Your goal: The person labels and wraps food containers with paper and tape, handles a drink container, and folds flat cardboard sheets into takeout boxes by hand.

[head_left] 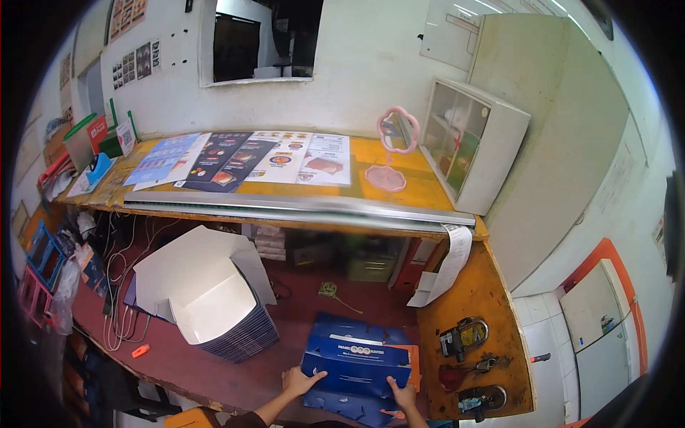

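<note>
- While the left hand (303,381) pinches the near left corner of a blue box (357,366) in the head camera's view, the right hand (402,394) grips its near right corner, each thumb pressed on the printed face and the other fingers mostly hidden at the edges.
- The box, held between the two hands at the near side of a dark red desk (296,342), carries white lettering and a row of round marks (the print is too small to read in full).
- Blue sheets (342,406) lie beneath and around the box, while an orange piece shows just beside its right edge.
- To the left, a tall stack of boxes (239,335) stands nested, the uppermost open with its white inside and spread flaps on display.
- Farther back on the desk rests a tape measure (327,289), its yellow tape partly out; an orange marker (141,350) lies near the front edge at left.
- Above, a yellow shelf (364,146) bears printed menus (228,160) and a pink mirror (397,132), beside a small white cabinet (474,135).
- At right, a paper strip (453,260) hangs from the shelf's end.
</note>
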Tool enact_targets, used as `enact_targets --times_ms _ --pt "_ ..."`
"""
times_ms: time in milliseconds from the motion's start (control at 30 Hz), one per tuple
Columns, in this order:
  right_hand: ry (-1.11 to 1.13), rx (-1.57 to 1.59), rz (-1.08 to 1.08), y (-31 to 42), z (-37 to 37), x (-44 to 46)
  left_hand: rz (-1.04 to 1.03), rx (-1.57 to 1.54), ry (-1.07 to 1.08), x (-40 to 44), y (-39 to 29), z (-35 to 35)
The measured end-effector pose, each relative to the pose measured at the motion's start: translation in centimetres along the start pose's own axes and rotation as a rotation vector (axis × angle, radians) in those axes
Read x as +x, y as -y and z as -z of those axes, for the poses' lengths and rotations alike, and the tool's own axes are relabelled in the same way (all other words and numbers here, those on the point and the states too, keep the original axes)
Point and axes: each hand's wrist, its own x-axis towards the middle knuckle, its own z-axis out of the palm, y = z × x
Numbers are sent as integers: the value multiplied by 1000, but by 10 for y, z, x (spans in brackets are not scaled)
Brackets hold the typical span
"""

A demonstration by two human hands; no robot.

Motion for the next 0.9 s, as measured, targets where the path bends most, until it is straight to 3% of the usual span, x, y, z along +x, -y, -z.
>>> enact_targets --times_ms 67,133,300,367,400,433,500,567,633,800,833,867,900 --pt "31 -192 -20 4 -6 3 70 54 4 6 10 -13" --pt "85 -491 -223 16 -5 7 138 101 6 11 12 -19" --pt "152 -460 -203 21 6 6 192 117 55 15 11 -19" --pt "76 -379 9 36 21 -12 216 26 136 28 5 -4" --pt "-20 -240 343 30 24 -14 253 -59 228 30 6 4" --pt "-19 -241 347 33 32 -12 315 -195 258 40 9 8" --pt "144 -243 886 52 47 -11 287 -463 302 57 19 15" --pt "75 -30 930 71 43 -8 274 -438 332 52 -10 51" --pt "96 -143 1044 84 41 2 256 -415 360 52 -20 63" --pt "107 -128 982 49 21 25 182 -315 451 64 -16 64" --pt "162 97 781 47 20 17 179 -317 446 63 -20 68" --pt "213 316 571 47 19 11 -22 -200 333 60 -25 73" --pt "210 316 571 41 16 12 -220 -83 219 53 -32 81"
